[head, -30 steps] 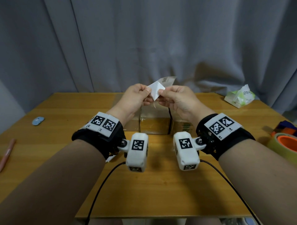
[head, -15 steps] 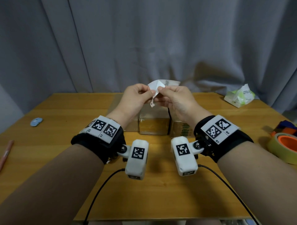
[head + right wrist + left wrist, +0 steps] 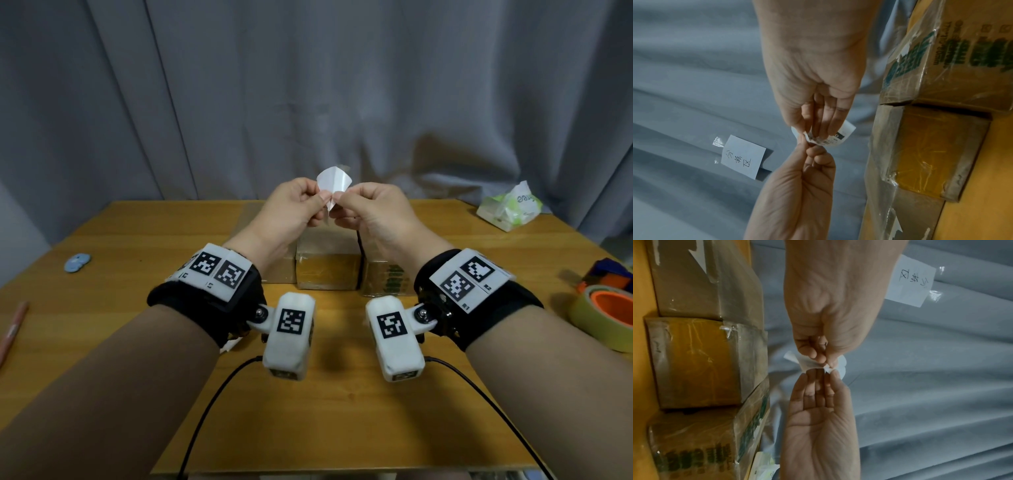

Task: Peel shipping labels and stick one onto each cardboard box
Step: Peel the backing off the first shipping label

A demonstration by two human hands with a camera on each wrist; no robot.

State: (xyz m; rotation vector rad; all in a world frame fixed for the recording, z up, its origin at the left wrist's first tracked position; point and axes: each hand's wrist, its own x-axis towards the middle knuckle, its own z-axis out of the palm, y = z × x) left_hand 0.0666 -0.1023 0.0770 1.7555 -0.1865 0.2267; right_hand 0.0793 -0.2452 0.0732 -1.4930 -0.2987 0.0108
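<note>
Both hands hold a small white shipping label point(image 3: 334, 183) in the air above three cardboard boxes point(image 3: 325, 274) that stand side by side. My left hand point(image 3: 317, 202) pinches the label's lower corner with curled fingers. My right hand point(image 3: 342, 198) pinches the same corner from the other side. The label curls upward with its blank side towards me. The right wrist view shows the label's printed face point(image 3: 840, 136) below my right hand's fingers point(image 3: 826, 116), with a small corner tab bent up. In the left wrist view the label point(image 3: 807, 362) sits between my two hands.
The wooden table point(image 3: 342, 411) carries a tissue pack point(image 3: 507, 209) at the back right, tape rolls point(image 3: 606, 315) at the right edge, a blue disc point(image 3: 78, 262) and a pink pen point(image 3: 13, 329) on the left. A handwritten note point(image 3: 744, 157) hangs on the grey curtain behind.
The label went from a folded flat shape to an upward curl. Both pinches have closed in on its lower corner. The hands rose a little.
</note>
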